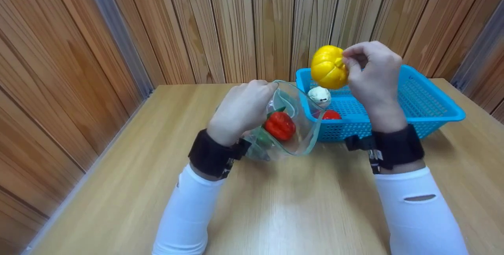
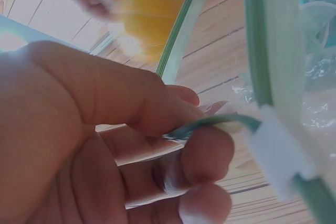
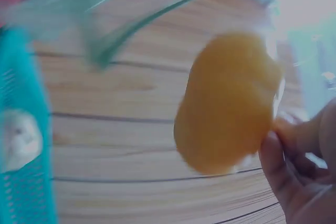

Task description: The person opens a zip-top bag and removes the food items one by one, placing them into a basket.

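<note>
My right hand [image 1: 376, 76] pinches a yellow pumpkin [image 1: 327, 68] by its stem, held up over the left end of the blue basket. In the right wrist view the pumpkin [image 3: 223, 103] is blurred, with thumb and fingertips at its edge. My left hand [image 1: 245, 107] grips the rim of a clear zip bag [image 1: 314, 139], whose mouth gapes toward the basket. The left wrist view shows the bag's green edge between thumb and fingers, beside a white slider [image 2: 286, 150]. Inside the bag lies a red bell pepper [image 1: 280, 126], with something green around it.
The blue plastic basket [image 1: 437, 119] stands at the right on the wooden table [image 1: 307, 204]. It holds a whitish round thing [image 1: 319, 96] and a red one [image 1: 332, 115], partly behind its front rim. A wood-panelled wall [image 1: 236, 23] rises behind.
</note>
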`<state>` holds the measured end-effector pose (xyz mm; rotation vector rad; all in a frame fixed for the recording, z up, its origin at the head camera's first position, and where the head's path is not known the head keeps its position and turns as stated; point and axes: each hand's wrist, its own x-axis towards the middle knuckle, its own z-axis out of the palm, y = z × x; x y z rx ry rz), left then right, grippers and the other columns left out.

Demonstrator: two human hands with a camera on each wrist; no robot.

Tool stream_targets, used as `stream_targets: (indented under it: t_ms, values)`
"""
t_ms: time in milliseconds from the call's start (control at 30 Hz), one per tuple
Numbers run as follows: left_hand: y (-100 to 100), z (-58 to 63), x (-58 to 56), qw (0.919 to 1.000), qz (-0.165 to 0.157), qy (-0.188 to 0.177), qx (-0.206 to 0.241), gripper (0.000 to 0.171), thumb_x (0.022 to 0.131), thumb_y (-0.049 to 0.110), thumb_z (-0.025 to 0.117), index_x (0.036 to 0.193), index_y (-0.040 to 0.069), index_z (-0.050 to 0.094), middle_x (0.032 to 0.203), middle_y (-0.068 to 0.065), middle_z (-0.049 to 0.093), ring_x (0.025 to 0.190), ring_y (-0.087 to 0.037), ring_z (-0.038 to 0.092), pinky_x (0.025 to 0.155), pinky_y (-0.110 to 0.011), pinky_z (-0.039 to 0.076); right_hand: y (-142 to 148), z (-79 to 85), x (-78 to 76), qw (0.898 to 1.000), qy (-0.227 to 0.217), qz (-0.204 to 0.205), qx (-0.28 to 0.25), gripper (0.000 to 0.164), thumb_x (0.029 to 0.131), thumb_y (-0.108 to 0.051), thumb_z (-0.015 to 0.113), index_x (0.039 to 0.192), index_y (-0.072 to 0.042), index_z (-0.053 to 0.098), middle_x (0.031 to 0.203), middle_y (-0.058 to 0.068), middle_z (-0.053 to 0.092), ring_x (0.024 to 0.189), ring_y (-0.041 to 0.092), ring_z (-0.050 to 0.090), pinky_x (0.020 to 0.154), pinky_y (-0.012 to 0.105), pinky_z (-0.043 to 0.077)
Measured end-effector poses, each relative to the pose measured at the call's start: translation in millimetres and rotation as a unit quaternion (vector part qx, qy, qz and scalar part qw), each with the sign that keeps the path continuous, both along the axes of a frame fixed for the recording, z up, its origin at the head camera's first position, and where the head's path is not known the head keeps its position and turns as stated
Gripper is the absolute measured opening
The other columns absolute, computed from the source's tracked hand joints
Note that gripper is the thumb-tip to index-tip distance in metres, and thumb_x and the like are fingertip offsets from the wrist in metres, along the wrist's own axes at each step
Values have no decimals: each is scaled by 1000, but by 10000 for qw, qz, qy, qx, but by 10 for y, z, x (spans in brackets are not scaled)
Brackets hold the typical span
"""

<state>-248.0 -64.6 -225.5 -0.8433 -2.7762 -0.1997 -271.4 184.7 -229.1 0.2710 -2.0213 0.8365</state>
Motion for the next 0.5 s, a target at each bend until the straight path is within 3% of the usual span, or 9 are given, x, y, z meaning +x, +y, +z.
stream_targets:
  t_ms: [100,167,300,400,500]
  values:
    - [2,8,-5,10000,-17,-4,8,56,86,-7,64,140,10,58,119,-11,68,96,-21,63,86,-32,57,114,-180,-222,9958,-788,-444,-113,17,95,-4,63,105,7,71,106,22,68,94,32,61,88,34,54]
    - [17,14,-5,10000,-23,32,-12,56,86,-6,64,139,10,58,119,-11,68,96,-21,63,85,-32,58,219,-323,-358,9883,-1393,-605,-159,19,97,-3,61,110,8,69,111,25,66,99,37,60,92,48,54]
    - [70,-14,1,9999,-76,71,-6,55,86,-6,65,138,10,59,118,-10,69,95,-21,64,84,-32,58,442,-607,-529,9686,-2303,-862,365,22,95,2,55,113,9,66,116,30,64,103,43,58,93,55,53]
    - [113,-51,10,9999,-154,-43,14,55,87,-6,65,140,11,58,120,-10,68,97,-21,64,86,-32,58,581,-787,-530,9585,-2363,-991,1248,24,92,3,51,109,9,65,110,31,63,100,45,55,87,57,51]
    - [147,-54,13,9997,-203,-109,-43,55,89,-4,64,141,11,56,124,-10,67,101,-21,65,88,-33,58,648,-897,-485,9575,-1898,-972,1944,20,92,-3,54,105,8,66,102,29,63,96,43,55,81,55,52]
